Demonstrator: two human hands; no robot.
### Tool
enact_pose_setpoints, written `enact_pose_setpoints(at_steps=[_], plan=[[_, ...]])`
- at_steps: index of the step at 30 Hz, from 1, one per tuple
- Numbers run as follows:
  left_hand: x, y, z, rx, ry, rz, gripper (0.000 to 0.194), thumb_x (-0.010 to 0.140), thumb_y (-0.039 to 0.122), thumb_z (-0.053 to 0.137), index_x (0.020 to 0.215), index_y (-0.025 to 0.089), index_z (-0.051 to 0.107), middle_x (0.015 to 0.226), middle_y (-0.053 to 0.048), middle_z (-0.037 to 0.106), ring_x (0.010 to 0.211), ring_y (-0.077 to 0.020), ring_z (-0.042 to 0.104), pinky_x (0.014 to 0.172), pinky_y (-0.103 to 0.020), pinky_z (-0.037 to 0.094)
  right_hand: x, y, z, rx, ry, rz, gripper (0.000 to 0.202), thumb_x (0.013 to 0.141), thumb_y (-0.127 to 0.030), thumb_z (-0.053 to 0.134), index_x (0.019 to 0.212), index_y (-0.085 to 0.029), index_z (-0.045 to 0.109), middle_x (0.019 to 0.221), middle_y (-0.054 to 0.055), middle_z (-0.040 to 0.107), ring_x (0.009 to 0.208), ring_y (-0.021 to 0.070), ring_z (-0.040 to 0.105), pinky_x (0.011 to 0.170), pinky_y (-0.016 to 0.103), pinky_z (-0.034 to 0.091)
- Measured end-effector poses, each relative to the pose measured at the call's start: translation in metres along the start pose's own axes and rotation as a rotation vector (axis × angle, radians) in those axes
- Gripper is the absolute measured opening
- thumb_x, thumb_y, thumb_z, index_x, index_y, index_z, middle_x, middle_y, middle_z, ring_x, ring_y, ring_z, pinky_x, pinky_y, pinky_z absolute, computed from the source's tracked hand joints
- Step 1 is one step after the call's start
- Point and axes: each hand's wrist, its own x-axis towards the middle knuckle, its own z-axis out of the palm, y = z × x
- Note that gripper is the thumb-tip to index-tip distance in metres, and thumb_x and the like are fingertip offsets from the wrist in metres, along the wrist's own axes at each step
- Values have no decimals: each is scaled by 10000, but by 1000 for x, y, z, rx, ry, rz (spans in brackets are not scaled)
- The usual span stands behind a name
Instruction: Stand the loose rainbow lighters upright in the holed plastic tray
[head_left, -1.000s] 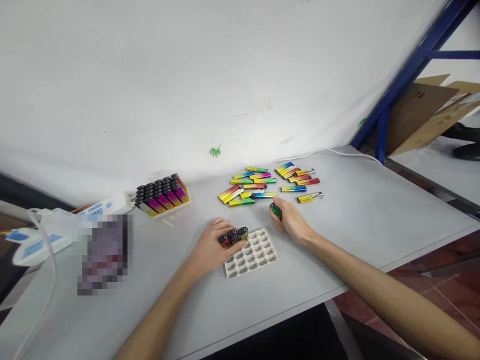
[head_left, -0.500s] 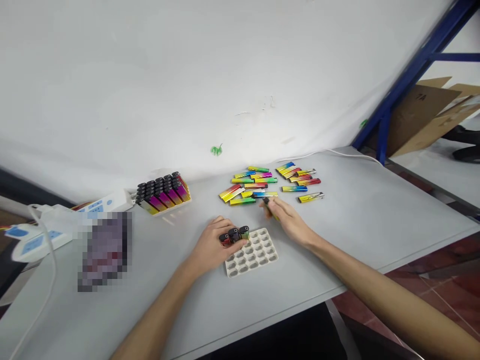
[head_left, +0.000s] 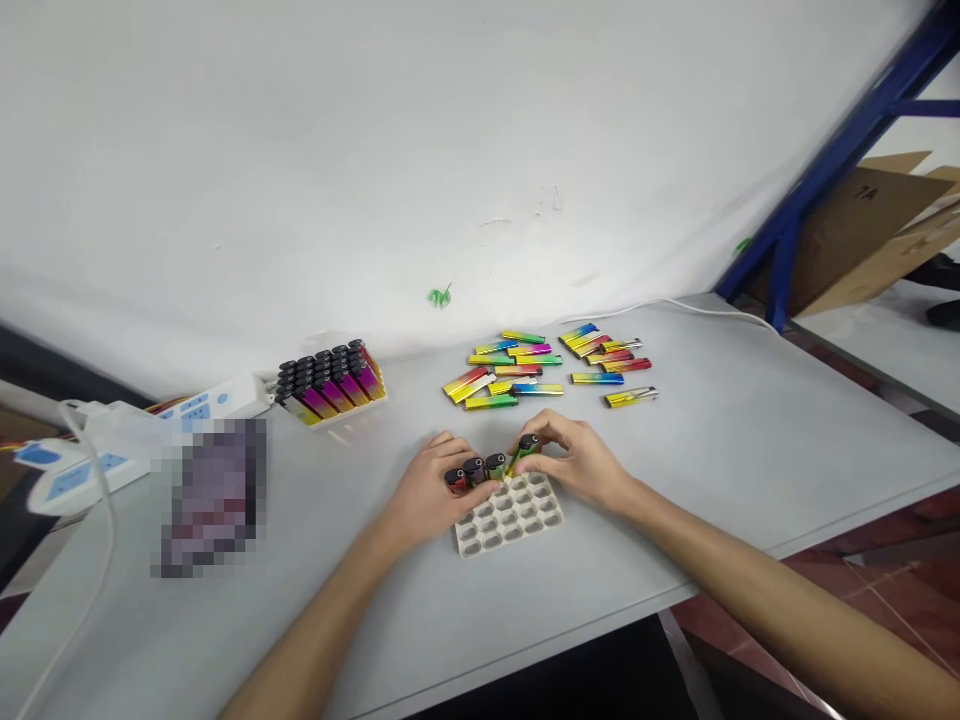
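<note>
A pale tray with rows of oval holes lies on the grey table in front of me. Three lighters with black tops stand in its back row, toward the left. My left hand is closed around these lighters, thumb in front and fingers behind. Between the thumb and fingers of my right hand is a green and yellow lighter, black top up and slightly tilted. Its lower end is at the tray's back row, to the right of the three; whether it sits in a hole I cannot tell.
Loose shiny lighters lie in a scattered group near the wall. A filled tray of lighters stands at the left, beside white power strips. A blurred-out item lies nearer me. Cardboard boxes stand beyond a blue frame.
My right hand has brought the lighter from beside the loose group toward me, to the tray's back row. My left hand has kept its hold on the three lighters.
</note>
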Motion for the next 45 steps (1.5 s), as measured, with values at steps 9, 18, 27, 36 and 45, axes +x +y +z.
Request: enact_pose_setpoints(at_steps=[9,18,27,36,45], plan=[[-1,-2,0,17,-11,13,263,857,399,670,705,202,583,725,2,599,766,-170,499,761,-332,429,5,7,-4,-365,-20,-232,294,985,-445,456,986,-225,651,930,68,687,887,219,605,810,370,468],[-1,-1,-3,20,-27,4,258,856,424,669,719,211,619,735,-5,615,786,-183,520,784,-353,437,32,46,-46,-952,313,-84,267,903,-367,582,1098,-221,692,1121,115,638,1104,341,450,956,508,389],[-2,-3,-3,30,-23,16,263,860,443,661,742,210,630,749,-9,626,790,-184,524,778,-358,438,26,23,-50,-108,414,89,288,862,-499,619,879,-212,629,939,52,638,942,237,588,884,414,463],[-3,-4,-2,43,-21,16,267,865,438,655,737,207,611,759,-14,616,791,-184,507,771,-351,447,22,14,-43,581,338,177,211,782,-360,716,883,-216,599,856,12,620,804,167,622,802,357,538],[-2,0,-4,47,-24,-24,288,855,455,662,711,215,591,757,-8,613,791,-186,509,751,-333,454,15,7,-42,724,184,365,224,750,-213,624,958,-179,699,728,-2,490,603,108,405,472,230,382]])
